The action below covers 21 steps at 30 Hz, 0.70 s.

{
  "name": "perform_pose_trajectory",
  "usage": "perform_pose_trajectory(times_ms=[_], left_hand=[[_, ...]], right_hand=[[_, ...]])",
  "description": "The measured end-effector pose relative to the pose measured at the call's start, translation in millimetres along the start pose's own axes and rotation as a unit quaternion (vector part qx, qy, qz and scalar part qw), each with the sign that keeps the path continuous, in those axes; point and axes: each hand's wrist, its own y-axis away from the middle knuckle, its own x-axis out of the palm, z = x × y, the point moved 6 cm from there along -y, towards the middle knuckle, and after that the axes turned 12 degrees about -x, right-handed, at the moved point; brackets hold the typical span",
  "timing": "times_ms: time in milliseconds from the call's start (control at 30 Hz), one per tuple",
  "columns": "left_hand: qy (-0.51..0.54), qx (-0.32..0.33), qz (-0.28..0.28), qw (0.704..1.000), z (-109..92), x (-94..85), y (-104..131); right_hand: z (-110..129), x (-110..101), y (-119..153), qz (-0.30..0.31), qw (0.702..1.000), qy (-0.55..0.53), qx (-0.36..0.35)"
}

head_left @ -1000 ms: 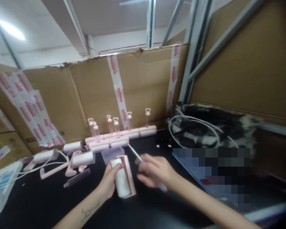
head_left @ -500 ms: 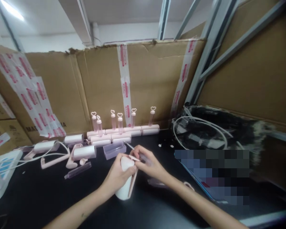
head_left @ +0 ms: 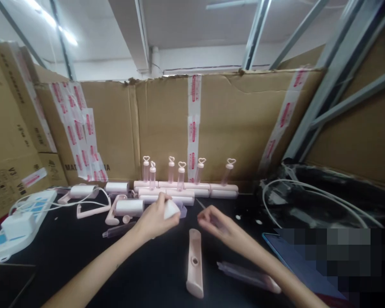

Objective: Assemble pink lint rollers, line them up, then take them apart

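Note:
My left hand (head_left: 158, 220) is closed around a white rounded housing (head_left: 171, 209), whose far side the fingers hide. A thin metal-shafted tool (head_left: 200, 203) sticks out of my right hand (head_left: 216, 222), its fingers curled; its handle is mostly hidden. Between and below the hands, a long pink shell (head_left: 195, 273) with a round hole in its middle lies on the black table. Under my right forearm lies a clear tube (head_left: 244, 276) with a pink end. Behind my left hand stands a translucent purple tray (head_left: 182, 210), partly covered.
Pink-and-white units (head_left: 167, 196) with upright heart-topped tubes (head_left: 181, 176) line the cardboard wall (head_left: 237, 128). At left are a white roller (head_left: 129, 208), cables and a power strip (head_left: 22, 231). A blue-edged flat device (head_left: 272, 248) and a black bag (head_left: 295, 188) lie at right.
The pink shell now lies on the table, apart from the white housing. My hands have separated, the left carrying the housing toward the tray. The camera view has shifted.

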Motion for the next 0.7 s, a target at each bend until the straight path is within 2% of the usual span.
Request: perform_pose_trajectory(times_ms=[100, 200, 300, 467, 700], left_hand=[[-0.049, 0.036, 0.002, 0.998, 0.2, 4.7, 2.6], [-0.006, 0.070, 0.013, 0.997, 3.0, 5.1, 2.1], [0.049, 0.076, 0.017, 0.996, 7.6, 2.6, -0.6], [0.083, 0.065, 0.014, 0.994, 12.5, -0.3, -5.4], [0.116, 0.042, 0.029, 0.992, 19.8, 4.4, -5.9]], right_hand=[[18.0, 1.9, -22.8, -0.027, 0.999, -0.036, -0.007], [25.4, 21.4, -48.8, 0.007, 0.996, -0.088, -0.026], [25.1, 38.1, -65.1, 0.045, 0.991, -0.122, -0.040], [23.5, 44.6, -72.3, 0.065, 0.987, -0.137, -0.044], [15.7, 48.7, -73.1, 0.031, 0.989, -0.137, -0.051]])
